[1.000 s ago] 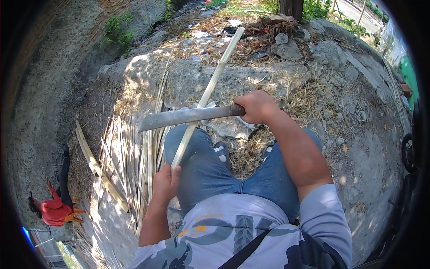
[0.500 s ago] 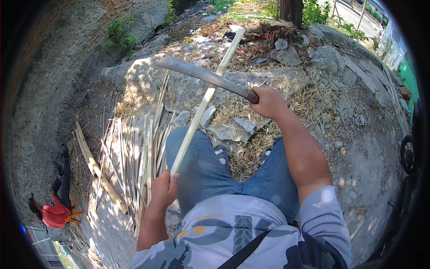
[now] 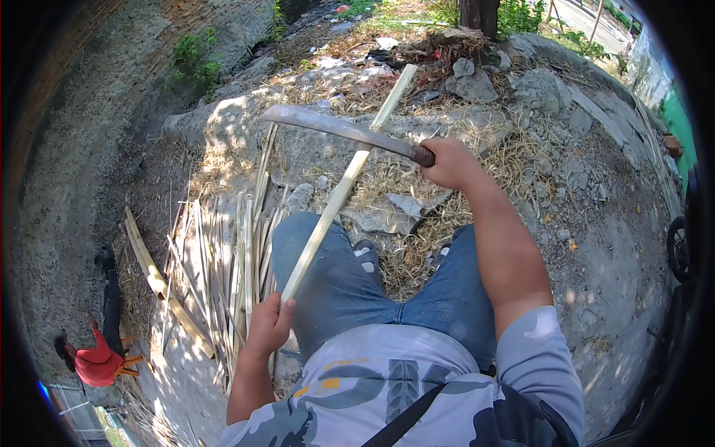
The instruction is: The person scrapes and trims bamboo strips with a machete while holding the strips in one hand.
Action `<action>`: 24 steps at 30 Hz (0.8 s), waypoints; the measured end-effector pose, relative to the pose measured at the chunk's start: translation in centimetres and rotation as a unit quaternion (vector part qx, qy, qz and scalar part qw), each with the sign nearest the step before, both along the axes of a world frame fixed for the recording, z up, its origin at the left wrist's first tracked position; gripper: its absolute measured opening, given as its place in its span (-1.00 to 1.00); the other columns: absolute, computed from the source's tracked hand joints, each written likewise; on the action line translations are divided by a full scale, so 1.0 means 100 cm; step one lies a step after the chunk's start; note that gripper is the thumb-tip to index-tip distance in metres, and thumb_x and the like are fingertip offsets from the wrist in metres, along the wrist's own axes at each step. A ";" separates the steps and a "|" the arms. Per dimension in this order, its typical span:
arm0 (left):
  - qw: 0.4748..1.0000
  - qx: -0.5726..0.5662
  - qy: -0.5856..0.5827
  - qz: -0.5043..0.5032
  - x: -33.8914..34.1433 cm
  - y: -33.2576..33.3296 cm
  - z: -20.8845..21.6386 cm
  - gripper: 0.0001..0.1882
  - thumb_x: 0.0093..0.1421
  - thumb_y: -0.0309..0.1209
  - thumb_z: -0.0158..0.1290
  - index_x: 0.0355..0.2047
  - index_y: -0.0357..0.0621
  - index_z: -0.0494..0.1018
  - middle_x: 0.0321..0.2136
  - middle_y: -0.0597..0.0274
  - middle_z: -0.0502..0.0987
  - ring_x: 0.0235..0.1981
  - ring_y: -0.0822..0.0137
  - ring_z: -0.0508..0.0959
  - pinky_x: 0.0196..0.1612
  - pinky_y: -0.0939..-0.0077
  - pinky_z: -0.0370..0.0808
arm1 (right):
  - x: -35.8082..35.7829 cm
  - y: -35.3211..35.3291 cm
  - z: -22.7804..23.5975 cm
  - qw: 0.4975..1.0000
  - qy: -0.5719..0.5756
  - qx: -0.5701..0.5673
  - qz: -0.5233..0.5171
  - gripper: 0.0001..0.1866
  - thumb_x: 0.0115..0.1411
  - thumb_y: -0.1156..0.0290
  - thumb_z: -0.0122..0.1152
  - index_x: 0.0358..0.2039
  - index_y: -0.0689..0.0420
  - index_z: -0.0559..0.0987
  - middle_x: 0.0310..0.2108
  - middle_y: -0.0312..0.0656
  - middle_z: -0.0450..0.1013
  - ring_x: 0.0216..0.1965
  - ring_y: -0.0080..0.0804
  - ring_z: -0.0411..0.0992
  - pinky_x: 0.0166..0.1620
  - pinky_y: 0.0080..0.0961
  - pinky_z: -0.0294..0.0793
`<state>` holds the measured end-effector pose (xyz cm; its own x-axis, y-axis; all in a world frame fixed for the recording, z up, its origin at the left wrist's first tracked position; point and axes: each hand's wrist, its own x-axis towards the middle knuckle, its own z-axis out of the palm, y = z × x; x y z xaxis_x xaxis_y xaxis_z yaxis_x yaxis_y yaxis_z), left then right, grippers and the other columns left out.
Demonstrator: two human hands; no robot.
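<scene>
My left hand (image 3: 268,324) is closed round the near end of a long pale bamboo strip (image 3: 328,216), beside my left thigh. The strip slants up and away past my knee, its far end above the rubble. In my right hand (image 3: 448,162) is the dark handle of a machete (image 3: 320,123) with a long, slightly curved grey blade. That blade lies across the upper part of the strip, its tip pointing left. They overlap in view; whether the edge bites into the strip I cannot tell.
Many split strips (image 3: 246,253) lie in a pile left of my leg, beside a thicker bamboo length (image 3: 155,277). Broken stones (image 3: 404,204) and dry shavings (image 3: 406,264) cover the ground ahead. A person in red (image 3: 98,363) sits far left; a tree trunk (image 3: 478,18) stands beyond.
The strip has slid a little toward me, its far end now lower in view. My left hand has shifted slightly back. The blade crosses closer to the strip's far end.
</scene>
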<state>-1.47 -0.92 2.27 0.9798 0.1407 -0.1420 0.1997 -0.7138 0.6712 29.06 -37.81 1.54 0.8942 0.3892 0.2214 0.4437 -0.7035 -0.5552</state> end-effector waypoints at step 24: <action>0.999 -0.033 0.003 0.004 -0.004 0.003 0.006 -0.60 0.43 -0.17 0.05 -0.39 -0.29 0.43 -0.64 0.18 0.44 -0.58 0.42 0.38 -0.49 0.36 0.36 | -0.001 0.002 -0.005 0.998 -0.065 -0.026 0.008 -0.82 -0.03 0.31 0.35 -0.38 0.04 0.62 -0.48 -0.05 0.56 -0.36 0.05 0.57 -0.27 -0.05 0.52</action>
<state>-1.86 -0.66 2.84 0.9778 0.1394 -0.1567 0.2097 -0.6668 0.7151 28.94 -37.64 1.08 0.8529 0.4166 0.3147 0.5207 -0.7220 -0.4556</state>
